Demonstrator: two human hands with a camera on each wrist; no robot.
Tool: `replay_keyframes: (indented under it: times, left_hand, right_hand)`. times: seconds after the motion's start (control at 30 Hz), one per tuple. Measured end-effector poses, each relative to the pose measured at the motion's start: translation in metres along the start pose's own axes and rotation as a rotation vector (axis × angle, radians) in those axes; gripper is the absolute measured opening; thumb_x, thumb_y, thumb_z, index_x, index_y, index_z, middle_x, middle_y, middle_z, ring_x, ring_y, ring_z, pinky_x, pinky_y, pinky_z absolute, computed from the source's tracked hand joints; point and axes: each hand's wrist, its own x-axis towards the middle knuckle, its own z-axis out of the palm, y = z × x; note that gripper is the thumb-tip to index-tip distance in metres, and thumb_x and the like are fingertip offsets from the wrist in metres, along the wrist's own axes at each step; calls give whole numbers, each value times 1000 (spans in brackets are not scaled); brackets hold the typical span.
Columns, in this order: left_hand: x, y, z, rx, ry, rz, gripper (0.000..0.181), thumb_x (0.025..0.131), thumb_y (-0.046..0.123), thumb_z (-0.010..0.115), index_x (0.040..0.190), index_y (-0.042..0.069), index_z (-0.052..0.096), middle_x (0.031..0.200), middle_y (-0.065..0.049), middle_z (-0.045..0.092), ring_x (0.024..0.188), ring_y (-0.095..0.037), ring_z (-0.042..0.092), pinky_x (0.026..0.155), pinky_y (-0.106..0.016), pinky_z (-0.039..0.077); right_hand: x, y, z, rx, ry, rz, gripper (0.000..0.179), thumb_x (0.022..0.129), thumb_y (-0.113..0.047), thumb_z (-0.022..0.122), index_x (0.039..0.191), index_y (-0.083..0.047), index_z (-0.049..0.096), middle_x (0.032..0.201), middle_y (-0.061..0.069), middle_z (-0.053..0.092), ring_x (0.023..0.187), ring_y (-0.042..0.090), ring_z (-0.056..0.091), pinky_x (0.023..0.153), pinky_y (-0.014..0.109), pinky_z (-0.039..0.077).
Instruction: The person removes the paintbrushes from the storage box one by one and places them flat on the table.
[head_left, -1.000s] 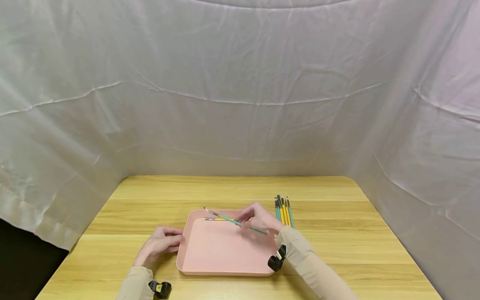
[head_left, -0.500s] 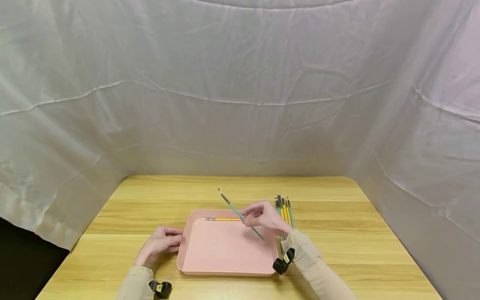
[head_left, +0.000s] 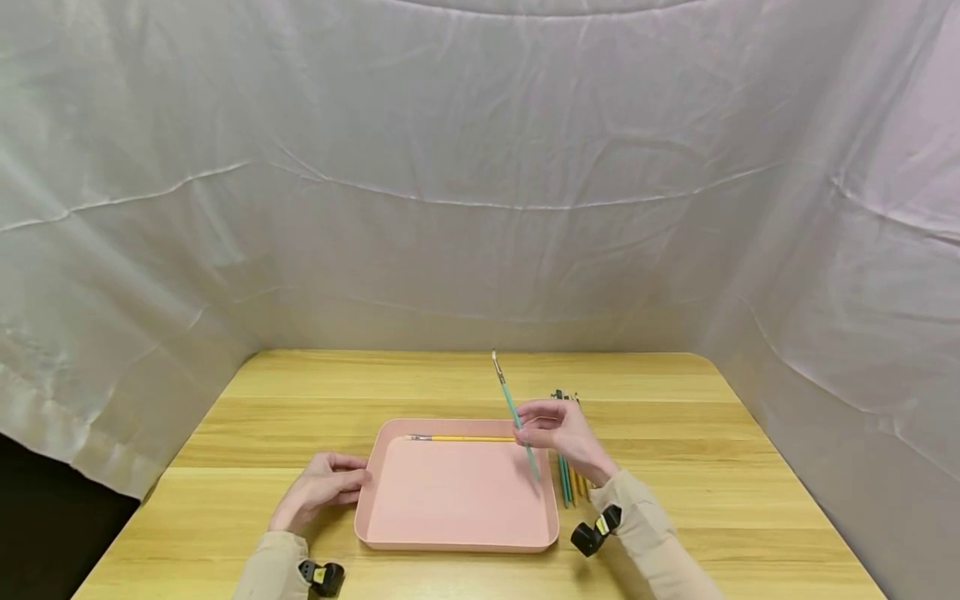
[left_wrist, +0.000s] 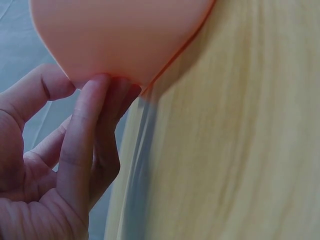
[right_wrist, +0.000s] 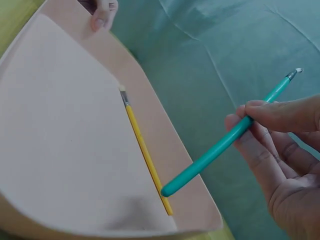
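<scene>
My right hand (head_left: 558, 429) pinches a teal-handled paintbrush (right_wrist: 210, 155) between thumb and fingers, over the right part of a pink tray (head_left: 457, 500). The brush stands steeply tilted, bristles up, its handle end pointing down toward the tray. A yellow-handled paintbrush (head_left: 465, 438) lies inside, along the tray's far wall; in the head view the right hand hides its handle end. At the tray's left side, my left hand (head_left: 318, 487) grips the wall, with fingertips against the outside (left_wrist: 100, 82) and a finger at the rim in the left wrist view.
Several teal and yellow paintbrushes (head_left: 567, 483) lie side by side on the wooden table (head_left: 675, 467), just right of the tray, partly covered by the right hand. Pale grey cloth (head_left: 480, 250) hangs behind and at both sides of the table.
My right hand has moved right with the teal paintbrush, which has swung from nearly flat to steep, bristles up. The left hand and tray have stayed almost still.
</scene>
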Motion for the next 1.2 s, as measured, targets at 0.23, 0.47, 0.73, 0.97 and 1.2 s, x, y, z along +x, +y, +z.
replay_keyframes:
  times: [0.23, 0.47, 0.73, 0.97, 1.2]
  left_hand:
    - [1, 0, 0, 4, -7, 2, 45, 90, 1, 67, 121, -27, 53, 93, -4, 75, 80, -7, 70, 74, -22, 63]
    - [2, -1, 0, -4, -6, 1, 43, 89, 0, 67, 120, -27, 54, 92, -3, 75, 79, -7, 70, 73, -22, 63]
    - [1, -1, 0, -5, -11, 3, 44, 89, 0, 67, 121, -27, 53, 92, -3, 75, 80, -7, 70, 73, -22, 63]
    - [1, -1, -1, 2, -8, -1, 44, 90, 1, 67, 122, -27, 53, 91, -2, 74, 80, -7, 70, 73, -22, 63]
    - [2, -2, -1, 6, 2, -6, 44, 90, 1, 67, 122, -26, 54, 92, -3, 74, 80, -8, 70, 73, -23, 63]
  right_hand:
    - [-14, -2, -18, 18, 67, -12, 48, 86, -1, 75, 126, 16, 56, 92, -2, 72, 87, 15, 74, 81, 30, 64]
    - [-29, 0, -39, 54, 96, -31, 45, 89, 1, 71, 128, 16, 55, 100, 0, 72, 91, 12, 74, 87, 30, 63]
    - [-41, 10, -60, 99, 112, -26, 34, 89, 5, 69, 122, -1, 64, 102, 1, 72, 92, 15, 75, 90, 37, 62]
    - [-49, 17, -70, 100, 189, 15, 35, 91, 3, 67, 124, 10, 58, 99, 2, 74, 91, 16, 75, 90, 37, 62]
    - [-54, 23, -77, 85, 315, 117, 25, 90, 2, 69, 115, 1, 67, 90, -4, 74, 85, 15, 74, 84, 34, 64]
